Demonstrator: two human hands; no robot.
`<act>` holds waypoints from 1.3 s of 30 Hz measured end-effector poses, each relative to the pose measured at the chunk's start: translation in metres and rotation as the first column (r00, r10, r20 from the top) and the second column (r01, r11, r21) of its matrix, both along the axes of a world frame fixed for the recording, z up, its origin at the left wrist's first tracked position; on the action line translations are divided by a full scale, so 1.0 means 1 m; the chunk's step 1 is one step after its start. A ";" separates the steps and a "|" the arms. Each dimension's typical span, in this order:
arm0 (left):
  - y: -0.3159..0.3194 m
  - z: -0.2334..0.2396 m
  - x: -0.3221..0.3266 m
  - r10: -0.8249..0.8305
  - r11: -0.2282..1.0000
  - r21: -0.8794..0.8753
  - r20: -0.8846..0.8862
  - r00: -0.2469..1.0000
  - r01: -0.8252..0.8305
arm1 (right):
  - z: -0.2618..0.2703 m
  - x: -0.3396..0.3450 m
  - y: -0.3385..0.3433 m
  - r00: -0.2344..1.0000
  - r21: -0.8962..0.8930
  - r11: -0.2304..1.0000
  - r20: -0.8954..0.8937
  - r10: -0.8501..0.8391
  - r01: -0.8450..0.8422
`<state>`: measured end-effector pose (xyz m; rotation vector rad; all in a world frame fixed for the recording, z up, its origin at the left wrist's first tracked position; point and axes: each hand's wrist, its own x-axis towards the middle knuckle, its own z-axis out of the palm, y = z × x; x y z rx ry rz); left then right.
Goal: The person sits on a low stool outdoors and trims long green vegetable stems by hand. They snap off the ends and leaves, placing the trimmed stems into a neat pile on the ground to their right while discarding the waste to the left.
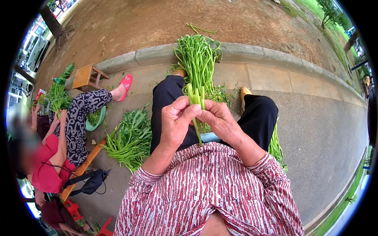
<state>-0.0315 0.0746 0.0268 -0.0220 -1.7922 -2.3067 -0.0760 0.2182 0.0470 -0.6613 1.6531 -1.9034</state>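
Note:
Close together above my lap, my left hand (176, 122) and my right hand (220, 119) both grip a few thick green stems (195, 98). Their pale cut ends point up and away, and one stem hangs down towards my shirt. The lower parts are partly hidden by my fingers. Just beyond, a large heap of long-stemmed leafy greens (197, 59), probably water spinach, drapes across the kerb. Between my thighs shows a light-blue edge (210, 137); what it belongs to is hidden. Another heap of greens (130, 138) lies on the pavement by my left leg.
A person in red (50, 165) sits at the left on a wooden bench (84, 168), holding greens. Near them are a wooden stool (84, 78), a green basin (102, 119) and a black bag (94, 183). The concrete kerb (156, 56) crosses ahead. More stems (276, 147) lie right of my leg.

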 end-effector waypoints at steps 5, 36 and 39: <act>0.002 0.006 0.007 -0.011 1.000 0.005 -0.003 1.000 0.011 | -0.004 -0.002 0.002 0.997 -0.013 0.999 0.075 0.034 -0.034; 0.012 -0.006 -0.008 0.025 0.939 0.343 0.010 1.000 -0.027 | 0.032 -0.029 -0.028 0.996 0.132 0.990 -0.072 0.056 -0.046; 0.005 -0.005 -0.008 -0.017 0.919 0.395 0.018 1.000 0.009 | 0.024 -0.042 -0.039 0.879 0.233 0.971 -0.471 0.073 0.044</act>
